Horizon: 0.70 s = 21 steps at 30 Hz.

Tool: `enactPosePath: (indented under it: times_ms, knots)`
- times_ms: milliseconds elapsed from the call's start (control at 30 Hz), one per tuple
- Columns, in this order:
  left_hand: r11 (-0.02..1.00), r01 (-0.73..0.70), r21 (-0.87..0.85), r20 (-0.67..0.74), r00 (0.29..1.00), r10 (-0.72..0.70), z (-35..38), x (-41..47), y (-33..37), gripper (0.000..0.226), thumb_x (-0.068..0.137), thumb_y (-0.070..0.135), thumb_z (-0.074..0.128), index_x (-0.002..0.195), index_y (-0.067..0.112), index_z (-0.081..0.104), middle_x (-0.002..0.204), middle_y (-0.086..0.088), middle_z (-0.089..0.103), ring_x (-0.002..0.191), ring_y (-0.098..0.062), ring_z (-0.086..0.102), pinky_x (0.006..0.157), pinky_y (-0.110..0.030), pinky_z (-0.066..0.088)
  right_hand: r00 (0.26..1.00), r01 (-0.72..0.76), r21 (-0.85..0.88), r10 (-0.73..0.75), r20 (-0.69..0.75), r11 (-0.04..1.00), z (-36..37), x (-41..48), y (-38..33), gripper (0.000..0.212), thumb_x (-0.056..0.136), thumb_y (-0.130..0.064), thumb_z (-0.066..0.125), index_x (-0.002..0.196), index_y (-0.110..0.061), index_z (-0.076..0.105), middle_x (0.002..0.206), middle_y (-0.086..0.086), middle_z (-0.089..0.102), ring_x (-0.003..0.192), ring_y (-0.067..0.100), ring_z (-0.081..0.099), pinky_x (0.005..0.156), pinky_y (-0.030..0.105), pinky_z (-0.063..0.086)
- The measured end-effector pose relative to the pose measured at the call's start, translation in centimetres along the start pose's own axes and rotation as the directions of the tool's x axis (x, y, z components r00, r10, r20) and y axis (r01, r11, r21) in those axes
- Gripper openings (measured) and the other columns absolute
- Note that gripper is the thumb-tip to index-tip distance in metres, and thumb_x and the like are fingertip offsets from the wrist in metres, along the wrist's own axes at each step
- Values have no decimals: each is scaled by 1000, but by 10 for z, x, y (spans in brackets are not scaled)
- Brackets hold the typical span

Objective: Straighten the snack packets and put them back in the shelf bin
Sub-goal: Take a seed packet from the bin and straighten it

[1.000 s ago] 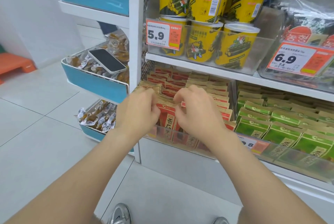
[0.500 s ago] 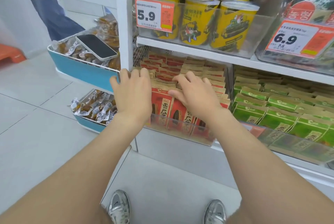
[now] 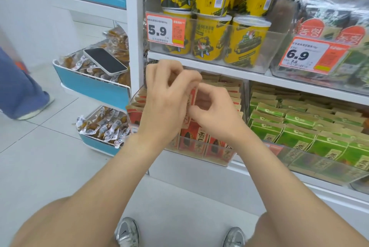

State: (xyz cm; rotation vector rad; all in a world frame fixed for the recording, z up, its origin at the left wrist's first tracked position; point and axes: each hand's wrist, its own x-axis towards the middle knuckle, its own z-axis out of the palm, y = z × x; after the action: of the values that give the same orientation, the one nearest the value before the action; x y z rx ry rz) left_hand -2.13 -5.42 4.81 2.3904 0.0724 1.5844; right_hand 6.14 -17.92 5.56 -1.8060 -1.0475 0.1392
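While both our hands meet at the centre of the frame, we pinch one red packet (image 3: pixel 193 96) upright between them. Our left hand (image 3: pixel 165 105) has its fingers curled tight, the tips closed on the packet's left edge. Our right hand (image 3: pixel 216 116) curls thumb and forefinger round its right edge, leaving a small hollow at the palm. The packet sits just above the other red packets (image 3: pixel 191 140), which stand in rows inside the clear bin (image 3: pixel 201 159) below our wrists. Green packets (image 3: pixel 295 135) lie to the right, and yellow tubs (image 3: pixel 211 37) stand in the upper middle. At the left, a phone (image 3: pixel 104 61) rests on wrapped snacks (image 3: pixel 79 65).
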Motion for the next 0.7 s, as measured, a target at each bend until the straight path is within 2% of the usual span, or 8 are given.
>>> enactPosePath:
  times_ms: [100, 167, 267, 333, 400, 500, 600, 700]
  knots:
    - [982, 129, -135, -62, 988, -138, -4, 5, 3, 15, 106, 8, 65, 113, 8, 79, 112, -7, 47, 105, -17, 50, 94, -23, 42, 999, -13, 164, 19, -39, 986, -3, -7, -4, 22, 100, -4, 68, 118, -15, 77, 102, 0, 82, 98, 18, 78, 89, 37, 64]
    - [959, 221, -180, -100, 965, -241, -4, 8, 3, 20, 108, 7, 62, 121, 10, 76, 120, -6, 46, 111, -2, 50, 102, -19, 42, 995, -67, 259, 84, -55, 964, -5, -10, -5, 19, 105, -9, 68, 121, -13, 75, 103, 2, 83, 96, 19, 80, 87, 40, 66]
    - [849, 445, -284, 10, 887, -461, 1, 7, 1, 30, 112, 18, 54, 141, 19, 61, 131, 1, 51, 115, -5, 62, 103, -37, 55, 971, -181, 386, 226, -75, 904, -6, -12, -5, 17, 109, -11, 61, 122, -12, 73, 100, 5, 84, 91, 24, 82, 80, 41, 67]
    - [681, 634, -366, 186, 767, -614, 2, 5, 4, 29, 113, 29, 52, 140, 21, 60, 124, 6, 68, 105, -6, 72, 98, -43, 59, 949, -227, 415, 296, -109, 881, -7, -14, -5, 18, 112, -13, 57, 119, -12, 73, 99, 7, 84, 91, 29, 81, 81, 47, 67]
    - [443, 783, -437, 383, 608, -696, -1, 4, 15, 26, 115, 35, 49, 124, 22, 70, 109, 1, 80, 100, -16, 79, 94, -50, 63, 932, -255, 374, 329, -150, 892, -6, -14, -3, 23, 114, -17, 53, 113, -15, 76, 95, 8, 83, 91, 37, 80, 83, 58, 65]
    - [133, 860, -492, 570, 434, -698, -5, 3, 26, 30, 116, 35, 47, 117, 24, 75, 105, -5, 83, 99, -25, 81, 82, -41, 67, 911, -276, 317, 352, -213, 907, -4, -15, 2, 29, 115, -21, 49, 107, -19, 77, 93, 6, 83, 89, 35, 80, 86, 63, 63]
    - [-76, 847, -526, 664, 353, -659, -6, 2, 24, 28, 114, 35, 52, 122, 23, 76, 110, -6, 83, 98, -21, 81, 81, -36, 64, 905, -266, 262, 334, -264, 928, -3, -13, 5, 21, 115, -25, 50, 116, -22, 71, 96, 1, 82, 90, 23, 80, 88, 55, 64]
    - [-150, 821, -551, 682, 338, -649, -5, 1, 22, 26, 111, 32, 58, 126, 22, 76, 116, -9, 82, 102, -23, 80, 85, -39, 66, 888, -254, 164, 297, -351, 953, -4, -14, 1, 22, 109, -33, 61, 131, -33, 56, 99, -7, 76, 90, 8, 75, 79, 37, 59]
